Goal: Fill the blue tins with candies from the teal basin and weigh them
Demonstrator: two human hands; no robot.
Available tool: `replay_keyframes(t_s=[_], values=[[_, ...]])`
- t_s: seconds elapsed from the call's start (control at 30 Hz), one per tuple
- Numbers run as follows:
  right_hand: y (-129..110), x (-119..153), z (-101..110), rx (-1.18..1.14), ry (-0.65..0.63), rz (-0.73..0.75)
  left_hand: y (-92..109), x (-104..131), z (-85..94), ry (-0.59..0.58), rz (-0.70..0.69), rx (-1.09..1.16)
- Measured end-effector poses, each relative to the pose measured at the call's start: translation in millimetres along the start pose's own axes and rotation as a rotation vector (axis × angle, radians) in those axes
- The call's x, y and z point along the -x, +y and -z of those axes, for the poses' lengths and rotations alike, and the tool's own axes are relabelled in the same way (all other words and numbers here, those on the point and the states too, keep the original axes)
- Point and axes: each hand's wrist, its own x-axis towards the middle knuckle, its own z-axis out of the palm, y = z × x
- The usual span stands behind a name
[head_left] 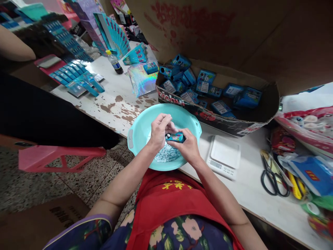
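A turquoise basin (139, 121) rests at the table's edge in front of me, with many small pale-blue candies (168, 153) in its bottom. Above them my right hand (189, 144) grips a small blue candy box (176, 137), held sideways between thumb and fingers. At the box's left end, something small and white shows. My left hand (159, 132) is beside that end, its fingers curled and pinched together; whatever they hold is too small to make out.
Behind the basin, an open carton (239, 126) holds several blue boxes. A white scale (225, 152), black scissors (273, 178) and plastic bags lie to the right. A bottle (114, 62) and blue packs stand back left. A pink stool (62, 156) and another person's arm (15, 45) are left.
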Motion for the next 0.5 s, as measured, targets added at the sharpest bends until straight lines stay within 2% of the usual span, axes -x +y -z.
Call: replay_keyframes(t_s=[0.07,0.13,0.2,0.23,0.3,0.37,0.5], values=[[5,-1,6,-0.040,0.037,-0.004,4,-3,5.1,0.033,-0.034,0.006],[11,0,13,-0.081,0.130,-0.016,3,-9,16.6,0.109,-0.104,-0.045],[17,2,18,-0.113,0.256,-0.037,-6,-16,31.2,0.089,-0.102,-0.238],[19,3,19,-0.119,0.312,-0.039,-13,-19,37.8,0.012,-0.062,-0.381],[22,5,19,-0.114,0.383,-0.026,-30,-25,46.4,-0.225,0.030,-0.682],[22,6,16,-0.098,0.422,-0.014,-47,-28,47.9,-0.412,0.062,-0.859],[20,6,12,-0.050,0.449,-0.008,-70,-27,40.4,-0.565,0.037,-0.966]])
